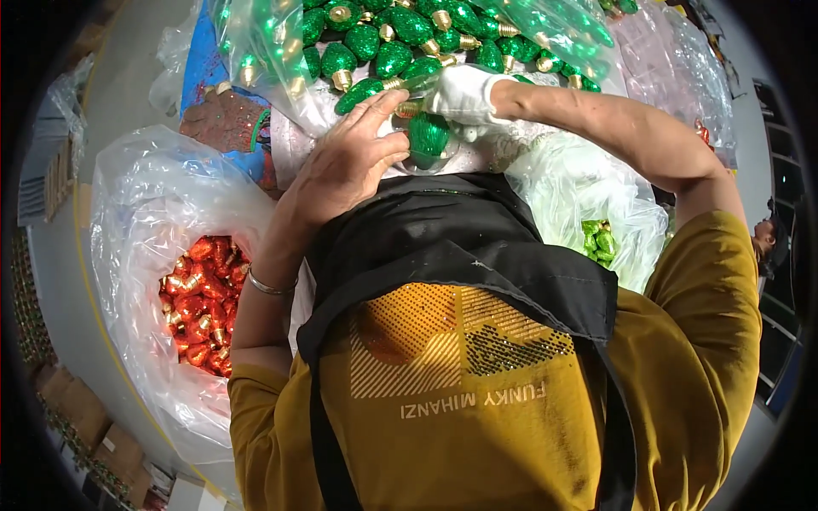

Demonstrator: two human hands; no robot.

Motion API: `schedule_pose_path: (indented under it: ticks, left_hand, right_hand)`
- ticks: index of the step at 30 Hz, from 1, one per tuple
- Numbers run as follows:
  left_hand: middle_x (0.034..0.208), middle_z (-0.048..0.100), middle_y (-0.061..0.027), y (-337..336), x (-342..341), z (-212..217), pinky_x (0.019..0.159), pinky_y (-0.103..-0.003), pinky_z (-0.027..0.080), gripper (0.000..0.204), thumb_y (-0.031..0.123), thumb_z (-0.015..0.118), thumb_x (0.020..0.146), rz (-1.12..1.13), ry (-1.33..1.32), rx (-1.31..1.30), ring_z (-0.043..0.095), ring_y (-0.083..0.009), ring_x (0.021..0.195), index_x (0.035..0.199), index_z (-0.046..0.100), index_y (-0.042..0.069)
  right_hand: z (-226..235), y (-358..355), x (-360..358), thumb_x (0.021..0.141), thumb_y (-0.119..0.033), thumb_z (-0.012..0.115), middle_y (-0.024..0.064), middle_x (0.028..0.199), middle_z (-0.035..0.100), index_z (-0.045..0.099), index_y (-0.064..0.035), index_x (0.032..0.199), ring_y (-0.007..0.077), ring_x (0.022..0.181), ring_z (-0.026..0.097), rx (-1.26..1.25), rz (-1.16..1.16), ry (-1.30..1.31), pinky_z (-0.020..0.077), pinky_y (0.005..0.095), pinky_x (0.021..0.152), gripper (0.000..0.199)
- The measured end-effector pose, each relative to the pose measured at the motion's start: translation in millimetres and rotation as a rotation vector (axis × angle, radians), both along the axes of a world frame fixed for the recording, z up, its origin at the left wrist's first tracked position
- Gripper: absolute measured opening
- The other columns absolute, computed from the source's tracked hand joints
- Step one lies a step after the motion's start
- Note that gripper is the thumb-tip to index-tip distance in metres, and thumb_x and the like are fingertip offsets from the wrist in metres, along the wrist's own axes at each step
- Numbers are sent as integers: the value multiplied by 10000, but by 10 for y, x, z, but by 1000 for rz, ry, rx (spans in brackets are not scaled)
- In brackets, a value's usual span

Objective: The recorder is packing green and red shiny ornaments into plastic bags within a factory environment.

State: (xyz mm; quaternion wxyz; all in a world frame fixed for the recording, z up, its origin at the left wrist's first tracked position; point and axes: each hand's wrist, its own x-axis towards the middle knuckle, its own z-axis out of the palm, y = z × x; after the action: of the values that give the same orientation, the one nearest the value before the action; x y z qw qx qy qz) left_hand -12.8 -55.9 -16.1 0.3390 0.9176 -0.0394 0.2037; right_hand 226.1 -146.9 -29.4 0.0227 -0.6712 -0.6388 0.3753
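Note:
A green bulb-shaped ornament (429, 136) with a gold cap lies between my hands at the table's near edge, just above my black apron. My bare left hand (354, 162) reaches in from the left, its thumb and fingers closed about the cap end of this ornament. On its far side is my right hand (464, 95) in a white glove, fingers curled in against the cap end. What the gloved fingertips pinch is hidden. Just beyond both hands is a pile of glittery green bulb ornaments (394, 60) with gold caps, partly under clear plastic.
Left of me stands a clear plastic bag (128, 204) of red ornaments (200, 298). A dark, glitter-specked work glove (223, 119) lies on blue material. Right of me, another clear bag (554, 170) holds light-green ornaments (599, 241). Cardboard boxes (119, 451) stand at lower left; another person (767, 237) shows far right.

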Motion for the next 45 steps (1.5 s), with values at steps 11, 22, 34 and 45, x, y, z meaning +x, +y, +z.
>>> schedule_pose_path:
  ticks: [11,22,34,45]
  left_hand:
    - [1306,459,-188,-39,45,51,987,-429,378,122,57,666,756,-46,63,85,433,-378,1220,851,599,18]
    - [1284,476,-182,-3,41,168,1000,-516,330,98,39,575,784,-7,29,316,381,-413,1249,882,582,45]
    - [1098,551,-150,-71,36,206,941,-412,409,260,-42,534,728,-20,146,219,482,-344,1155,979,572,17]
    - [1126,556,-167,77,-41,483,936,-410,427,370,-118,533,644,-102,327,334,503,-365,1155,1001,569,-30]
  right_hand:
    - [633,97,-532,793,-197,596,167,819,670,666,-8,883,335,748,649,-68,291,-530,512,404,643,221]
    - [347,181,-644,798,-216,598,151,977,671,668,-50,1001,332,855,639,-219,531,-563,492,409,733,272]
    - [521,138,-456,741,-122,570,181,959,661,663,-25,971,322,859,631,-119,242,-349,480,426,713,266]
    - [1175,-1079,-110,783,-83,616,159,947,652,642,-18,966,254,824,630,585,-66,372,503,343,710,196]
